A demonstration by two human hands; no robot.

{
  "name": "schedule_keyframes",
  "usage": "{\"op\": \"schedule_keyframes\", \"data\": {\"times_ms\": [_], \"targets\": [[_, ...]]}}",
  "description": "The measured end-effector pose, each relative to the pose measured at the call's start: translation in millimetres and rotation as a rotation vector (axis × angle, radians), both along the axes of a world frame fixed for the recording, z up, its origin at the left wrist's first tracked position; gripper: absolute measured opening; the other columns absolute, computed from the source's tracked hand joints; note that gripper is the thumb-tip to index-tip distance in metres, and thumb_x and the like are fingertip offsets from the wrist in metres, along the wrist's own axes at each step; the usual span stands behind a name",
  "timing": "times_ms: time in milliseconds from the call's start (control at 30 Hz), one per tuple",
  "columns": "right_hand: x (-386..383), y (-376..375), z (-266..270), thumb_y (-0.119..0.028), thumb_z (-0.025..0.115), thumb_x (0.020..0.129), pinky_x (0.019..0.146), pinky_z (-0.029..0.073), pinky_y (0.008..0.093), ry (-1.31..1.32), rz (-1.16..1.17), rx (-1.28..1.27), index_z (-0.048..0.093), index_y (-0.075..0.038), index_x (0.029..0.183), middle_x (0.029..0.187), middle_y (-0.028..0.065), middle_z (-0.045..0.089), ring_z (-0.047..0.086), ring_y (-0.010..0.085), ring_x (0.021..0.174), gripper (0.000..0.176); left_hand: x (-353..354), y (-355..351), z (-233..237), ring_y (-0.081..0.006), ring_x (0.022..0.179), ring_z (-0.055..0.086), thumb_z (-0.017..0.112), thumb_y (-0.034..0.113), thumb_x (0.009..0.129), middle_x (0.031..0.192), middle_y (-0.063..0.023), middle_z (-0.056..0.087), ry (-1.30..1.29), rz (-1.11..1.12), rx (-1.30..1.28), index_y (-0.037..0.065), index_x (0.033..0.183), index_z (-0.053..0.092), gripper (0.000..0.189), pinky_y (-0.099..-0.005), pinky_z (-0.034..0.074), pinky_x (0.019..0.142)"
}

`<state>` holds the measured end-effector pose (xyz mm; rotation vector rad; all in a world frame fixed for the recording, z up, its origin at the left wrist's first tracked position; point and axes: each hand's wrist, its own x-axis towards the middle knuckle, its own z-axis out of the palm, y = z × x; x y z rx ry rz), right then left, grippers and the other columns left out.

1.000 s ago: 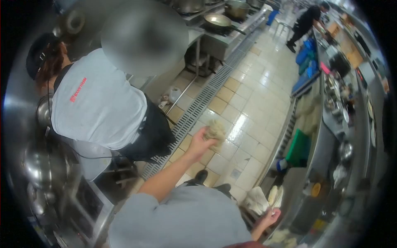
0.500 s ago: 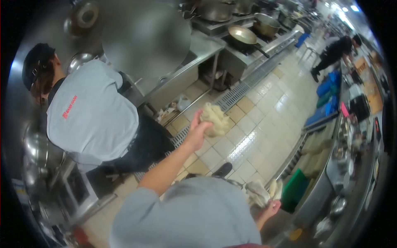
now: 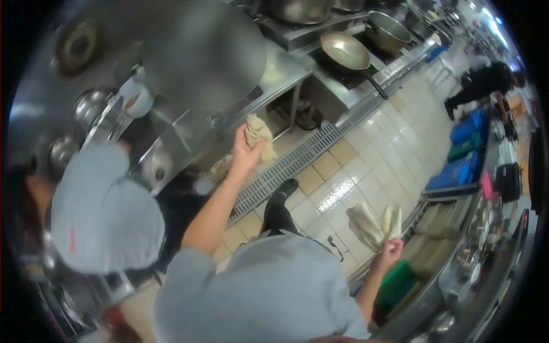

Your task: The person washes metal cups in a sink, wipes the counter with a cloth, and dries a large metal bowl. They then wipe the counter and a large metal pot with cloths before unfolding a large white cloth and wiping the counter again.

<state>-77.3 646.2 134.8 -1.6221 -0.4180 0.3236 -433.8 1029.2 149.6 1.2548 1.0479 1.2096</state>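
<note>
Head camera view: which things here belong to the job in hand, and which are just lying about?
Seemingly part of the job:
pale cloth-like bundle, in the left hand
limp pale pieces, in the right hand

Seemingly just lying about:
frying pan
metal pot
green panel
pink item

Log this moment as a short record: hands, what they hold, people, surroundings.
Left hand: holds a crumpled cream cloth-like bundle
Right hand: grips pale, limp cloth-like pieces; exact material unclear
Co-workers: person in grey shirt at image left; person in dark clothes in background
Floor: glossy pale tiles, slotted metal drain grate
Cookware: round metal frying pan with dark handle
</note>
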Motion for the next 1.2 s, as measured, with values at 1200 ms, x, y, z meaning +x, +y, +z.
{"op": "schedule_keyframes", "data": {"times_ms": [1200], "targets": [[-62,65,56,0.005,0.066,0.074,0.079,0.042,0.0242,0.005,-0.613,-0.006,0.054,-0.009,0.085,0.092,-0.0001,0.054,0.051,0.0112,0.090,0.021,286,174,69,-0.0140,0.095,0.064,0.070,0.018,0.089,0.114,-0.0110,0.069,0.560,-0.977,0.193,-0.002,0.126,0.062,0.042,-0.0295,0.054,0.081]]}}
